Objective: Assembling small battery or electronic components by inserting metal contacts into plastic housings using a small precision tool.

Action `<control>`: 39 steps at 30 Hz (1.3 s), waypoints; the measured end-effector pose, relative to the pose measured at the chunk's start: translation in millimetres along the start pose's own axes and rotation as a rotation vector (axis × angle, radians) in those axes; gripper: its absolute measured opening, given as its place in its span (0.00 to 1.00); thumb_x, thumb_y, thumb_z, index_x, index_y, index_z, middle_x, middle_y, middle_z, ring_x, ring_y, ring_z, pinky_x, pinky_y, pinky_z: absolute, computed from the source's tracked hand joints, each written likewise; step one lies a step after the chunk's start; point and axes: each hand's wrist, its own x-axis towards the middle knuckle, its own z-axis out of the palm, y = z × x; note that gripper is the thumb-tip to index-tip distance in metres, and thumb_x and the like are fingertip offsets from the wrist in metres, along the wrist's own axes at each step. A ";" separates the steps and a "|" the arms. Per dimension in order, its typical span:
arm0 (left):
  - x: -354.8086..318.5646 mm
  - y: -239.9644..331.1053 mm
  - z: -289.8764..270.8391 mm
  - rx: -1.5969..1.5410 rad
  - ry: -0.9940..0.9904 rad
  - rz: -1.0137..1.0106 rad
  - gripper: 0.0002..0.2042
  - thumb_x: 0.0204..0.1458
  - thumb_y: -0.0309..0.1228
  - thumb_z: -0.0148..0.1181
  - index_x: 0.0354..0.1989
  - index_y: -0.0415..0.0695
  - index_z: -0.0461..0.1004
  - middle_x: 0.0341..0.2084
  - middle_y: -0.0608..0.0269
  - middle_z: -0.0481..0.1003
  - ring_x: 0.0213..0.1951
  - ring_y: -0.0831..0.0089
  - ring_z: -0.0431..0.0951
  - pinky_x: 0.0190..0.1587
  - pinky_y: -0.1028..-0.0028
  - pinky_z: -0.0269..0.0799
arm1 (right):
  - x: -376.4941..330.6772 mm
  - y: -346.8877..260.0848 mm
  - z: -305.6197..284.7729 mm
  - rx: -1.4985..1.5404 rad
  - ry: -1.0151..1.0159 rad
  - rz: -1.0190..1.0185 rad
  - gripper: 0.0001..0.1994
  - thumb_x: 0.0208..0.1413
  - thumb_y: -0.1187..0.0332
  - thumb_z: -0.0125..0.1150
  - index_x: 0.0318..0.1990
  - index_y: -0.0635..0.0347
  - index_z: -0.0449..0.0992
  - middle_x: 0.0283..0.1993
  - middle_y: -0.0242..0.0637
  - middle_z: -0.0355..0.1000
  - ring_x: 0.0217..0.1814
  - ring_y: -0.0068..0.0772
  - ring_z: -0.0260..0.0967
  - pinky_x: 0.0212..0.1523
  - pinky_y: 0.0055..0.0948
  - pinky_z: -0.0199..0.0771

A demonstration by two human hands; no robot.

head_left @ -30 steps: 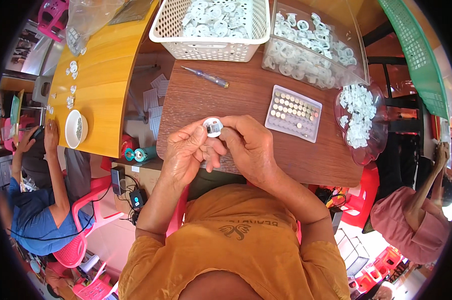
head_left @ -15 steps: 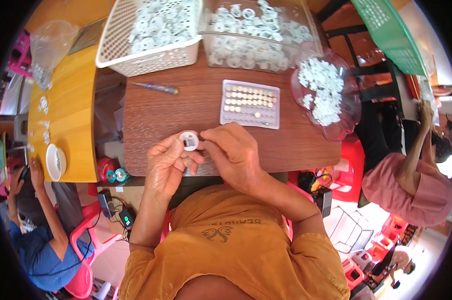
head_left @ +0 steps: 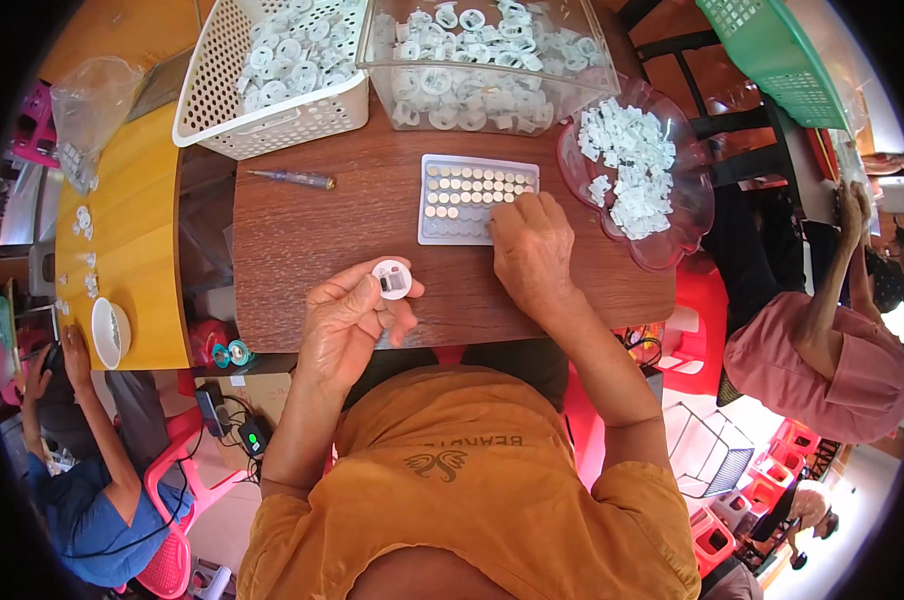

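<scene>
Between the thumb and fingers of my left hand (head_left: 344, 318) is a round white plastic casing (head_left: 393, 281) with a small rectangular cut-out and a dark part inside. It is held above the near part of the brown table (head_left: 322, 245). My right hand (head_left: 535, 248) reaches over the right end of a pale plastic tray (head_left: 450, 237) holding rows of coin-shaped button cells (head_left: 469, 185). Its fingertips are bent together at the tray's lower right, and the hand covers whatever lies between them.
A screwdriver (head_left: 294, 179) lies at the left. Behind stand a white basket (head_left: 208, 112) and a clear bin (head_left: 582, 92), both full of white casings. A red translucent dish (head_left: 662, 252) holds small white pieces. People sit at both sides; a white bowl (head_left: 99, 332) is on the yellow table (head_left: 147, 240).
My right hand has left the casing and moved right and away from me to the tray. The left hand still holds the casing, shifted slightly right. The whole view has shifted a little.
</scene>
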 end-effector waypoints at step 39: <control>4.3 -12.9 3.3 -0.175 -0.140 -0.073 0.18 0.59 0.38 0.49 0.45 0.32 0.70 0.33 0.52 0.75 0.27 0.69 0.74 0.24 0.73 0.65 | 1.9 -60.0 -29.5 0.753 0.077 0.069 0.07 0.40 0.81 0.61 0.28 0.62 0.71 0.24 0.38 0.66 0.26 0.41 0.63 0.25 0.35 0.63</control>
